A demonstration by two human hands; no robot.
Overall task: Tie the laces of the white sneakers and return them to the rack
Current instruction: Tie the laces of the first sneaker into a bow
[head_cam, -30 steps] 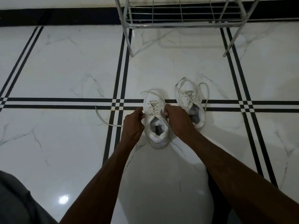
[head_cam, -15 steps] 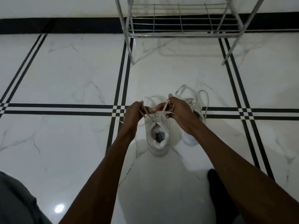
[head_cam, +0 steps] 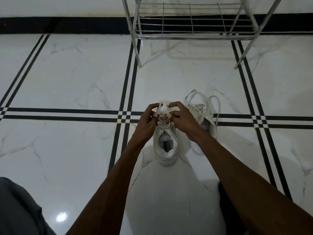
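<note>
Two white sneakers stand on the marble floor. The near sneaker points away from me, heel toward me, its opening showing a dark label. My left hand and my right hand meet over its tongue, each pinching a loop of its white laces. The second sneaker sits just right of it, partly hidden behind my right wrist, its laces loose and spread on the floor. The metal shoe rack stands beyond them against the wall.
The floor is glossy white marble with black stripe lines crossing under the sneakers. The rack's front legs touch down about a tile ahead of the shoes. My grey-clad knee fills the bottom left corner, and a dark foot shows under my right forearm.
The lace end lying out to the left has been drawn up into my left hand. Both hands moved from the shoe's sides to above its tongue, now holding lace loops close together.
</note>
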